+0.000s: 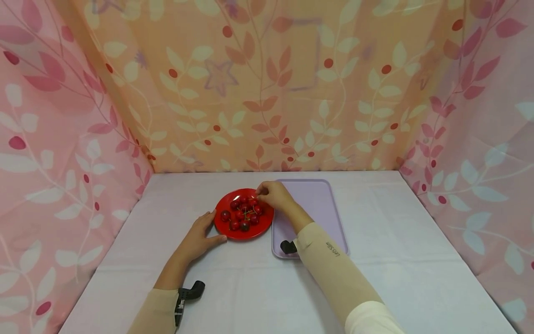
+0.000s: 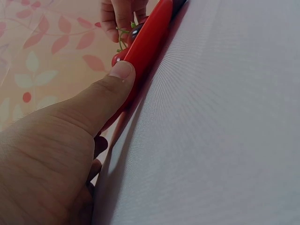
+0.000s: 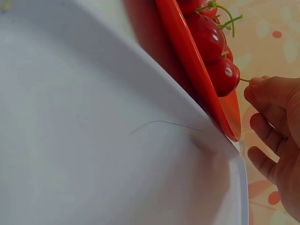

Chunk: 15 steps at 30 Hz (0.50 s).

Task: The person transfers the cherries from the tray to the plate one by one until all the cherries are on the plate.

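Observation:
A round red plate [image 1: 250, 235] carries several dark red cherries [image 1: 244, 208] with green stems. My left hand [image 1: 203, 239] lies against the plate's left and near edge, its thumb [image 2: 101, 96] touching the rim and the other fingers spread along the side. Over the plate's right far side, my right hand [image 1: 273, 195] pinches the thin stem of a cherry [image 3: 222, 77] between thumb and forefinger. That cherry sits among the others, just inside the rim. The remaining fingers of the right hand are loosely bent.
A pale purple tray [image 1: 319, 208] stands on the white-covered table [image 1: 384, 260], right beside the plate and under my right forearm. A thin dark hair-like strand [image 3: 161, 121] lies in it. Patterned cloth [image 1: 263, 93] encloses the table at the back and both sides.

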Each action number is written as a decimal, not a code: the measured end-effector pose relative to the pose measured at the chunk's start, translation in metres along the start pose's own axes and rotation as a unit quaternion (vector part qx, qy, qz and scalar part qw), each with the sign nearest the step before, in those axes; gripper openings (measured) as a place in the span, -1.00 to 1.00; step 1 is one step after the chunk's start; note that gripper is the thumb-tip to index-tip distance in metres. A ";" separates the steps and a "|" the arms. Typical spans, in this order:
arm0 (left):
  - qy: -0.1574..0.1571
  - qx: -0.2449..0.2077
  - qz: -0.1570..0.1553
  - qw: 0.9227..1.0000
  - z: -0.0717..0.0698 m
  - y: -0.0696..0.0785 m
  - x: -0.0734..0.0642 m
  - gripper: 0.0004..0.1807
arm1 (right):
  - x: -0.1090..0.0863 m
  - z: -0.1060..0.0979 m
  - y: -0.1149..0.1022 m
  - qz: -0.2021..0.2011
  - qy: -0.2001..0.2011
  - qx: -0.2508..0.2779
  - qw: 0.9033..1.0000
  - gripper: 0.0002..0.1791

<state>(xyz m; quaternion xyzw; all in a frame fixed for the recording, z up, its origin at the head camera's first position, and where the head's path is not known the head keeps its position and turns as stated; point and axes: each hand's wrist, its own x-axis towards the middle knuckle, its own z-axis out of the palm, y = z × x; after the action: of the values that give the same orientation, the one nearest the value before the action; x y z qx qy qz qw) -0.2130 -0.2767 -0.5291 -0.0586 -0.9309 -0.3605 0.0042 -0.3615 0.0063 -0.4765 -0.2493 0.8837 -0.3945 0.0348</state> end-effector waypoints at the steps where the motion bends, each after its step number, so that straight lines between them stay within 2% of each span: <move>1: -0.001 -0.001 -0.001 1.000 0.000 0.000 0.000 0.17 | -0.001 -0.001 0.000 0.001 0.001 -0.001 1.000 -0.96; 10: -0.004 0.000 -0.003 1.000 0.001 0.001 0.001 0.18 | -0.005 -0.009 -0.003 0.002 0.007 -0.041 0.999 -0.95; 15: -0.002 -0.003 -0.005 1.000 0.002 0.000 -0.002 0.18 | -0.013 -0.013 -0.005 -0.026 0.009 -0.069 0.997 -0.94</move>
<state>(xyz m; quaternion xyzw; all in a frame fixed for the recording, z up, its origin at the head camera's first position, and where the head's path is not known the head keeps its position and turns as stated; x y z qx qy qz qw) -0.2113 -0.2759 -0.5307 -0.0548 -0.9300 -0.3635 0.0003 -0.3513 0.0188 -0.4657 -0.2707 0.9024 -0.3353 -0.0011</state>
